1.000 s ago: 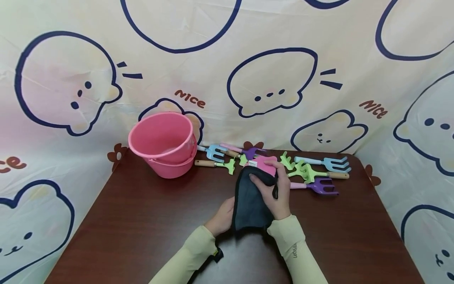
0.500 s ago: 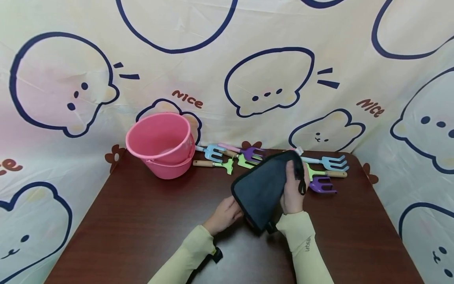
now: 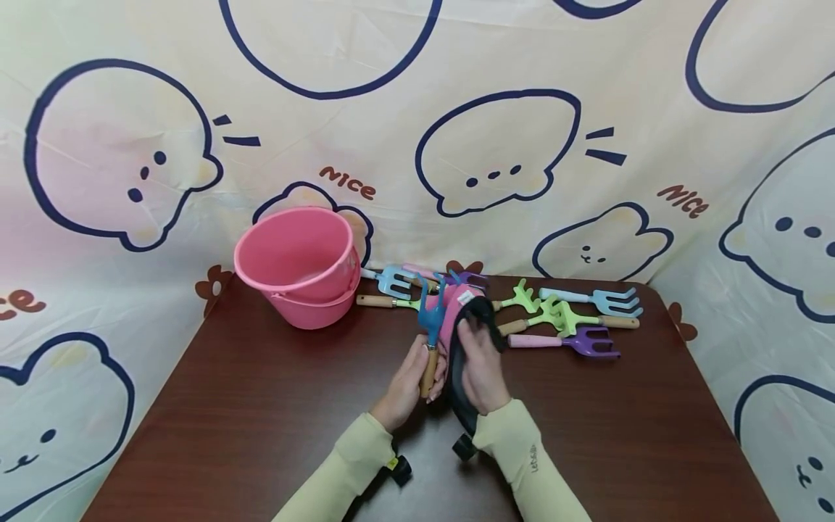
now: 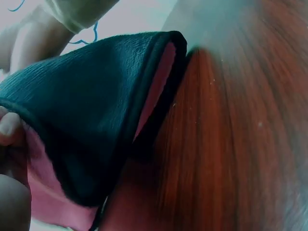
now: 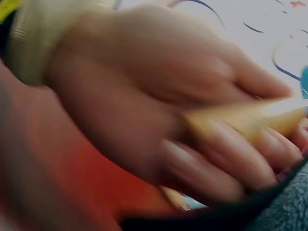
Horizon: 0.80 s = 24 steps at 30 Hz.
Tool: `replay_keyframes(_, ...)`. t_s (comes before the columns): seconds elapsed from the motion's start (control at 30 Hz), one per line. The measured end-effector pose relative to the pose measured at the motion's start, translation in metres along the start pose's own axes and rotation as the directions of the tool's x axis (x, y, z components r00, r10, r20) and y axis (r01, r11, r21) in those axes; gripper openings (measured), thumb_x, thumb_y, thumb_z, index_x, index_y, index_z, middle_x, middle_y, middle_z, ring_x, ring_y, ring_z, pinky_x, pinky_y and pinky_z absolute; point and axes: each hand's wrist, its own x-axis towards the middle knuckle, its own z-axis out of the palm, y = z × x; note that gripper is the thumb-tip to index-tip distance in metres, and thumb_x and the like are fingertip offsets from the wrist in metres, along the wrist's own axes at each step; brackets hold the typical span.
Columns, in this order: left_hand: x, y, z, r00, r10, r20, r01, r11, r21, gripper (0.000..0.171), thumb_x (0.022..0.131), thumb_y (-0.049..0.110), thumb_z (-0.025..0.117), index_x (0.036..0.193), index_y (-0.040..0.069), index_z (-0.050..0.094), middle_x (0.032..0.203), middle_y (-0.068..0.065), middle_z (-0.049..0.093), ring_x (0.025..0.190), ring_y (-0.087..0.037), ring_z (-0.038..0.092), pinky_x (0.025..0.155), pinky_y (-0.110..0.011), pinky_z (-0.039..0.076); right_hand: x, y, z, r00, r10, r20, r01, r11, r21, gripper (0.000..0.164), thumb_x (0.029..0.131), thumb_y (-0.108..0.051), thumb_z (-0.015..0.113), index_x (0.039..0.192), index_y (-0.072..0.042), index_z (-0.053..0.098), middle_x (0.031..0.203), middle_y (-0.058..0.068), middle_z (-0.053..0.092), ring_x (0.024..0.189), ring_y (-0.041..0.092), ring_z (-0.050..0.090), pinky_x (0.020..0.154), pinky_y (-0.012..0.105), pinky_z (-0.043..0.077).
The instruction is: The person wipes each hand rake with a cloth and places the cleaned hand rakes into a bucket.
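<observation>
My left hand point(image 3: 403, 384) grips the wooden handle of a blue hand rake point(image 3: 431, 317), its tines pointing up and away. The right wrist view shows the fingers curled round that wooden handle point(image 5: 240, 120). My right hand point(image 3: 481, 366) holds a thick cloth point(image 3: 460, 384) close against the rake's right side. One face of the cloth is dark grey-blue, the other pink, with black edging and a white label. In the left wrist view the cloth point(image 4: 91, 101) hangs folded, its pink side showing between the edges. The right hand is blurred.
Two nested pink buckets point(image 3: 296, 264) stand at the back left. Along the table's back edge lie small garden tools, among them a light blue fork point(image 3: 393, 280), a light blue rake point(image 3: 613, 301), green-headed tools point(image 3: 574, 319) and a purple fork point(image 3: 590, 342). A patterned curtain point(image 3: 365, 145) hangs behind.
The cloth swung right, hiding some tools, then came back left with my right hand and turned, showing its pink side. The blue rake in my left hand, hidden before, is now visible.
</observation>
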Motion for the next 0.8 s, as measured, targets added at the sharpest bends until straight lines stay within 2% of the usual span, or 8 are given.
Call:
replay_keyframes(0.1,0.000,-0.001,-0.001,0.998,-0.053,-0.045,0.056,0.996,0.069,0.042,0.115,0.040,0.020,0.127,0.002,0.034,0.085,-0.008,0.045,0.060,-0.014,0.047,0.049,-0.035,0.042,-0.003,0.010,0.006,0.987,0.152,-0.059,-0.159,0.979,-0.128,0.077,0.101,-0.045,0.065,0.156,-0.004,0.029,0.153,0.011,0.047,0.137,0.017,0.048,0.118,0.034,0.037)
replay_keyframes(0.17,-0.001,-0.002,-0.002,0.987,-0.131,-0.097,0.143,0.980,0.140,0.047,0.114,0.044,0.023,0.139,0.007,0.037,0.089,-0.011,0.048,0.065,-0.015,0.051,0.055,-0.034,0.048,-0.002,0.015,0.005,0.975,0.202,-0.089,-0.214,0.965,-0.152,0.065,0.100,-0.042,0.068,0.143,-0.001,0.042,0.122,0.011,0.064,0.103,0.017,0.064,0.092,0.032,0.055)
replay_keyframes(0.23,-0.001,-0.002,-0.004,0.970,-0.204,-0.133,0.228,0.953,0.202,0.051,0.114,0.046,0.026,0.146,0.009,0.039,0.096,-0.013,0.053,0.073,-0.017,0.057,0.065,-0.034,0.054,0.000,0.017,0.001,0.966,0.225,-0.123,-0.242,0.959,-0.149,0.054,0.098,-0.038,0.073,0.127,0.000,0.051,0.091,0.006,0.064,0.069,0.015,0.061,0.060,0.030,0.055)
replay_keyframes(0.27,0.000,-0.001,-0.004,0.966,-0.211,-0.152,0.245,0.933,0.263,0.052,0.114,0.045,0.028,0.148,0.010,0.042,0.101,-0.013,0.056,0.080,-0.017,0.060,0.072,-0.035,0.055,0.002,0.018,-0.001,0.964,0.224,-0.143,-0.244,0.959,-0.144,0.052,0.096,-0.036,0.075,0.124,0.001,0.053,0.085,0.003,0.063,0.064,0.012,0.060,0.056,0.029,0.054)
replay_keyframes(0.33,0.001,0.000,-0.006,0.965,-0.186,-0.186,0.248,0.879,0.407,0.049,0.113,0.043,0.034,0.146,0.010,0.051,0.113,-0.012,0.062,0.095,-0.017,0.063,0.086,-0.034,0.056,0.005,0.018,-0.005,0.963,0.201,-0.178,-0.229,0.960,-0.159,0.052,0.093,-0.034,0.079,0.126,-0.001,0.057,0.091,0.002,0.068,0.070,0.010,0.064,0.059,0.027,0.057)
replay_keyframes(0.47,0.004,0.006,-0.011,0.966,-0.019,-0.257,0.166,0.809,0.564,0.031,0.111,0.031,0.049,0.126,0.009,0.066,0.120,-0.014,0.066,0.097,-0.022,0.066,0.086,-0.035,0.059,0.009,0.010,-0.010,0.961,0.114,-0.250,-0.184,0.943,-0.276,0.059,0.090,-0.036,0.083,0.131,-0.001,0.059,0.122,0.005,0.068,0.106,0.009,0.064,0.088,0.019,0.054)
replay_keyframes(0.63,0.007,0.016,-0.017,0.927,0.078,-0.367,0.079,0.916,0.393,0.026,0.107,0.024,0.058,0.127,0.007,0.062,0.112,-0.017,0.064,0.091,-0.035,0.066,0.077,-0.037,0.062,0.007,0.001,-0.010,0.961,0.137,-0.239,-0.239,0.850,-0.470,0.056,0.089,-0.042,0.082,0.121,0.000,0.064,0.110,0.012,0.070,0.090,0.016,0.065,0.076,0.025,0.055)
replay_keyframes(0.8,0.008,0.022,-0.021,0.857,0.107,-0.505,0.062,0.950,0.306,0.021,0.100,0.019,0.070,0.112,0.002,0.073,0.096,-0.006,0.074,0.086,-0.023,0.068,0.080,-0.031,0.059,0.002,0.003,-0.005,0.973,0.167,-0.162,-0.233,0.712,-0.662,0.063,0.088,-0.054,0.078,0.123,-0.003,0.065,0.109,0.010,0.073,0.094,0.019,0.065,0.086,0.035,0.053)
